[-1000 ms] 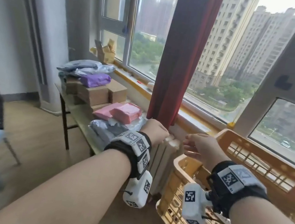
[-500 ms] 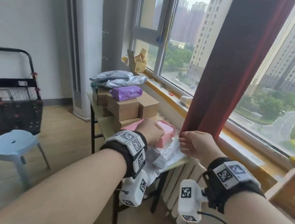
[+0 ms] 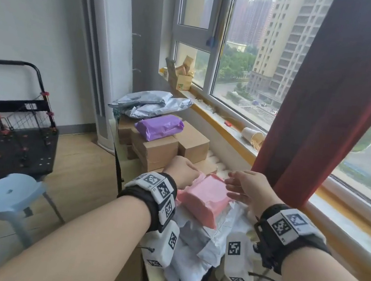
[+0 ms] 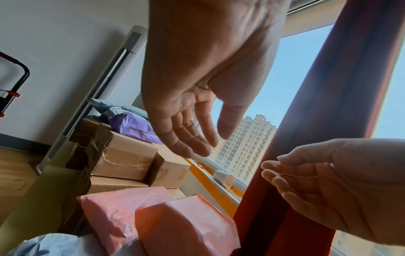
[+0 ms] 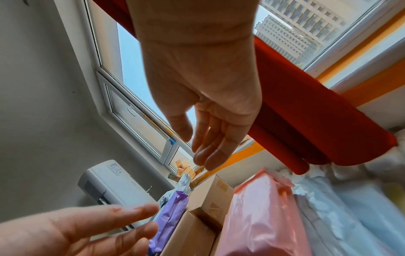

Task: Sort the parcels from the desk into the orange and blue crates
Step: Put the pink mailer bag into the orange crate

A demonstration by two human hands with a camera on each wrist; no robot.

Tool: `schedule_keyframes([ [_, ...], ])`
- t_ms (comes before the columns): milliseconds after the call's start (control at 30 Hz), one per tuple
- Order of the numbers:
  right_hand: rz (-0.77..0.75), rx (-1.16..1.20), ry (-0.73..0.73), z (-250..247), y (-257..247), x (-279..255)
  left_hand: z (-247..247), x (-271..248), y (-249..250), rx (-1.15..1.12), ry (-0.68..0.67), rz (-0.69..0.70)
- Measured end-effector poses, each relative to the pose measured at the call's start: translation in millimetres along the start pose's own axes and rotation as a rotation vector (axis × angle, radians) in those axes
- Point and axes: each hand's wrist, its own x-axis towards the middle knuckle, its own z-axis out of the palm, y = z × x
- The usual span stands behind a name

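The left hand (image 3: 181, 172) hangs over the far left corner of the pink parcel (image 3: 203, 199); the left wrist view shows its fingers (image 4: 186, 136) straight and relaxed, holding nothing and clear of the wrapper. The right hand (image 3: 248, 188) hovers at the parcel's right edge, fingers (image 5: 210, 147) loosely extended and likewise empty — whether they brush the wrapper cannot be told from the head view. Both wrists carry black bands with white blocks printed in black-and-white square codes (image 3: 156, 185); no words on them can be read.

The pink parcel lies on top of a heap of white and grey mailer bags (image 3: 190, 248) at the near end of the tabletop (image 3: 153, 278), with a second pink parcel (image 4: 114, 213) just behind it. Farther along stand taped brown cardboard boxes (image 3: 156, 150) — a purple parcel (image 3: 159, 127) rests on them, and silver-grey bags (image 3: 151, 104) are piled behind that.

On the windowsill (image 3: 220, 123) sit a tipped paper cup (image 3: 252, 135) and small yellowish cartons (image 3: 181, 78), their print too small to read. A dark red curtain (image 3: 338, 95) hangs at the right. A tall white air conditioner (image 3: 109, 63) stands in the corner, its label illegible. On the floor at the left are a black folding cart (image 3: 21, 134) and a pale blue stool (image 3: 7, 194).
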Motion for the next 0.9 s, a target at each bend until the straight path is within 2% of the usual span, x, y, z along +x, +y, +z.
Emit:
schedule_keyframes([
  [167, 0.012, -0.008, -0.036, 15, -4, 34, -11, 29, -6, 0.016, 0.026, -0.027],
  [300, 0.03, -0.004, -0.072, 33, -6, 53, -24, 51, -12, 0.019, 0.104, -0.053],
  [567, 0.031, -0.02, -0.056, 63, -21, 85, -40, 97, -16, 0.022, 0.148, -0.012],
  [700, 0.018, -0.022, -0.026, 76, -30, 104, -46, 131, -13, 0.082, 0.122, 0.032],
  [900, 0.042, 0.004, 0.06, 97, -41, 142, -46, 199, -10, 0.054, -0.032, 0.042],
])
